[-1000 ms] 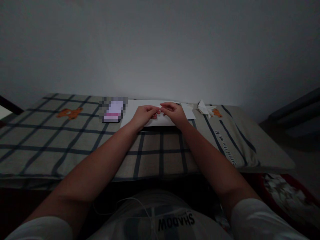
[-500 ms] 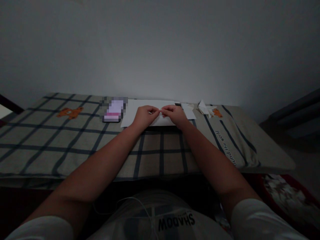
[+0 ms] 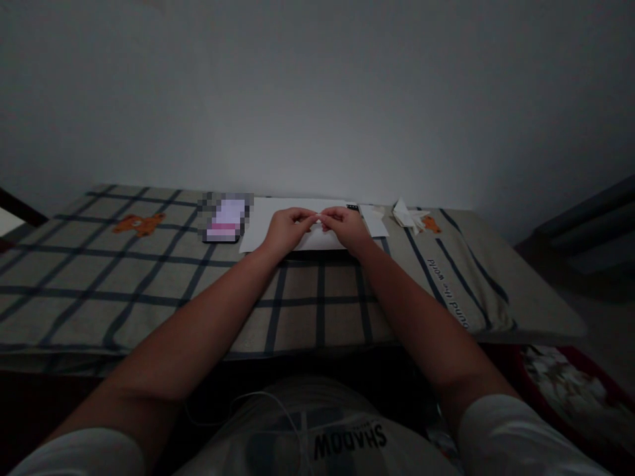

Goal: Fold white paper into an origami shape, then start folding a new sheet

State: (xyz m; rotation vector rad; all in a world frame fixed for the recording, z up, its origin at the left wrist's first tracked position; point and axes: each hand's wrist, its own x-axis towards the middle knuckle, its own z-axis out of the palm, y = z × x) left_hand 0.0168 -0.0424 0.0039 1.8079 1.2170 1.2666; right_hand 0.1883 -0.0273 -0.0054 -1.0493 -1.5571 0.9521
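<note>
My left hand (image 3: 290,228) and my right hand (image 3: 346,226) meet fingertip to fingertip above a large white sheet of paper (image 3: 260,221). Both are closed in a pinch on a small white piece of paper (image 3: 319,219), mostly hidden by the fingers. How it is folded cannot be made out. Right of my right hand lies a smaller sheet of white paper (image 3: 380,227), with a black strip with white marks (image 3: 352,207) beside it.
A phone (image 3: 225,221) with a lit screen lies left of the large sheet. Folded white paper shapes (image 3: 407,217) sit to the right on the checked tablecloth (image 3: 317,317). The wall (image 3: 317,99) rises behind the table. A red container (image 3: 570,390) of white scraps stands low at right.
The fingertips have shifted very slightly around the small piece of paper. Both hands keep their pinch in nearly the same place.
</note>
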